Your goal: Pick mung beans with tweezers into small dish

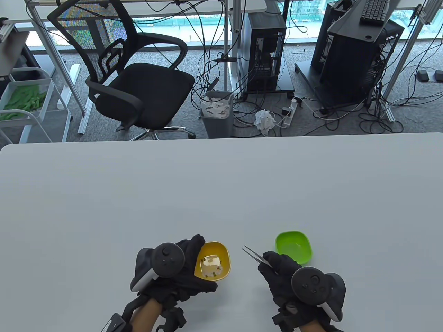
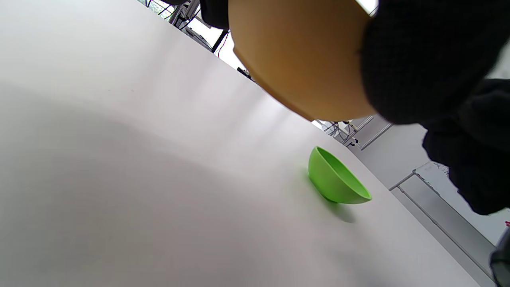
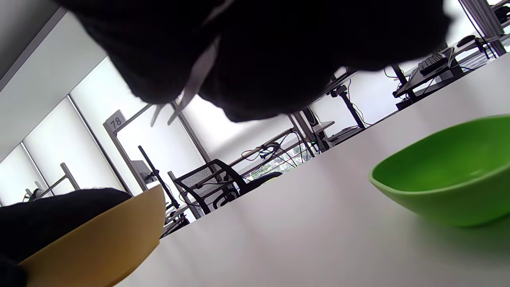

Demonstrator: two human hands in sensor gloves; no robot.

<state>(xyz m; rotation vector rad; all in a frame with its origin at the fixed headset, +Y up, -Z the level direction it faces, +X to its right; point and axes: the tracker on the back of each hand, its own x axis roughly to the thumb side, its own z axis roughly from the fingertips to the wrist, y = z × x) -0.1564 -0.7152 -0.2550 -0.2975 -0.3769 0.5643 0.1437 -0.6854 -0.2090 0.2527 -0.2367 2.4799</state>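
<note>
My left hand grips a yellow dish at its left rim; in the left wrist view the dish looks raised off the table. A few green mung beans lie on its bottom. My right hand holds metal tweezers, tips pointing up-left, slightly apart and empty, in the gap between the two dishes. A green small dish stands just right of the tweezers; it looks empty. It also shows in the left wrist view and the right wrist view. The tweezers show in the right wrist view.
The white table stretches wide behind the dishes. Beyond its far edge are an office chair, a bin and computer towers on the floor.
</note>
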